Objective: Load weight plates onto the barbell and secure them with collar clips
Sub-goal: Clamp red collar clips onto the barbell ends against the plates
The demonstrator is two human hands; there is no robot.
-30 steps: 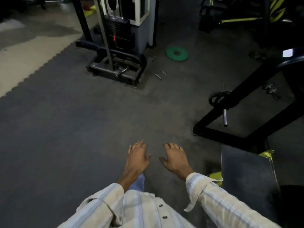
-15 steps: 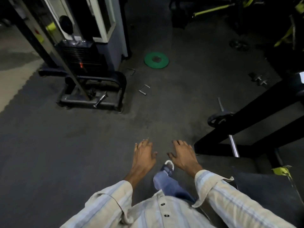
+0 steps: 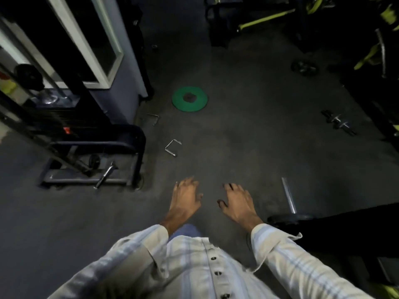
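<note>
Both hands are held out low in the middle of the frame, the left hand (image 3: 185, 197) and right hand (image 3: 237, 201) apart, palms down, fingers loosely spread, nothing gripped. Above them, near the centre, a green plate (image 3: 190, 98) is seen flat on the floor (image 3: 248, 147), with two clips (image 3: 172, 147) (image 3: 153, 118) lying between it and the hands, toward the left. At the lower right, the barbell (image 3: 288, 195) end is visible, a dark plate (image 3: 289, 217) already on it.
</note>
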